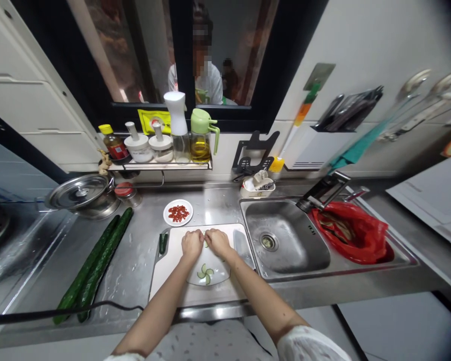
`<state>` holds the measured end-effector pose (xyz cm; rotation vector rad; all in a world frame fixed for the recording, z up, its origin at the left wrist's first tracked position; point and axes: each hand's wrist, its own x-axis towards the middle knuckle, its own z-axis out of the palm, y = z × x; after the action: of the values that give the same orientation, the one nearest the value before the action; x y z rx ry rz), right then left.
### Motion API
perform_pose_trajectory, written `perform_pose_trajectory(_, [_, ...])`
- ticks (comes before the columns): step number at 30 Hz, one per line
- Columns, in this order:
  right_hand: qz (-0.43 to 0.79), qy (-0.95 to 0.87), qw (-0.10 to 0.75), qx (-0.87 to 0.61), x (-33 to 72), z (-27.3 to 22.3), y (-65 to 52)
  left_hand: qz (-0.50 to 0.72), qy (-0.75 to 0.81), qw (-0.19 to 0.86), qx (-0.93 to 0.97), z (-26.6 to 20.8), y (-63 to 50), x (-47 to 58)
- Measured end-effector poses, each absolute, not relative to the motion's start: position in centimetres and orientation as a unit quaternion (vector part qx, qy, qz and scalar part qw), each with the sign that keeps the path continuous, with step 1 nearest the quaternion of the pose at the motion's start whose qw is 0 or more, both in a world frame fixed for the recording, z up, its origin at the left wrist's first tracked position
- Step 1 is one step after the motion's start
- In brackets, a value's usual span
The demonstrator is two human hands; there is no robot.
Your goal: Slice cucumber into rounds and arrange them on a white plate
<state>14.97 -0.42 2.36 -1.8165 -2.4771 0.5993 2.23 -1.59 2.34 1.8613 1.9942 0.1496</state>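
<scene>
A white plate [210, 279] rests on the white cutting board [165, 276]. Several thin cucumber slices [205, 274] fan out in a pinwheel near its front. Over the plate's far part, my left hand [193, 243] and my right hand [217, 242] meet at the fingertips, both closed. A green sliver, seemingly another cucumber slice, shows under my right fingertips. What my left fingers pinch, if anything, is hidden. Dark green cucumber pieces [163, 243] lie at the board's left edge. A flat grey blade-like thing [241, 244] lies along its right side.
Two whole cucumbers [97, 265] lie on the steel counter at left, before a lidded pot [84, 193]. A small dish [178, 213] holds red bits behind the board. The sink [285, 240] is at right, with a red plastic bag [353, 233]. Bottles [200, 138] line a rack.
</scene>
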Motion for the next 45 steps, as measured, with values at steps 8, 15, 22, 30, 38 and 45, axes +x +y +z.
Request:
perform_pose_trajectory(8, [0.208,-0.783,0.017,-0.586,15.0,2.6,-0.5,0.065,0.718,0.194,0.665,2.2,-1.6,2.4])
perform_pose_trajectory(15, [0.212,-0.768,0.008,-0.604,14.8,2.9,-0.3,0.068,0.713,0.201,0.668,2.0,-1.6,2.4])
perform_pose_trajectory(22, [0.205,-0.771,0.001,-0.604,14.8,3.0,-0.5,0.062,0.717,0.202,0.665,2.3,-1.8,2.4])
perform_pose_trajectory(30, [0.210,-0.746,0.040,-0.630,15.4,3.5,-0.8,0.089,0.717,0.206,0.660,2.1,-2.5,2.1])
perform_pose_trajectory(38, [0.201,-0.766,0.052,-0.608,15.4,2.9,-2.0,0.110,0.719,0.193,0.659,1.4,-2.6,1.9])
perform_pose_trajectory(45, [0.197,-0.763,0.040,-0.614,15.0,2.7,-2.2,0.115,0.715,0.199,0.660,1.6,-2.6,2.1])
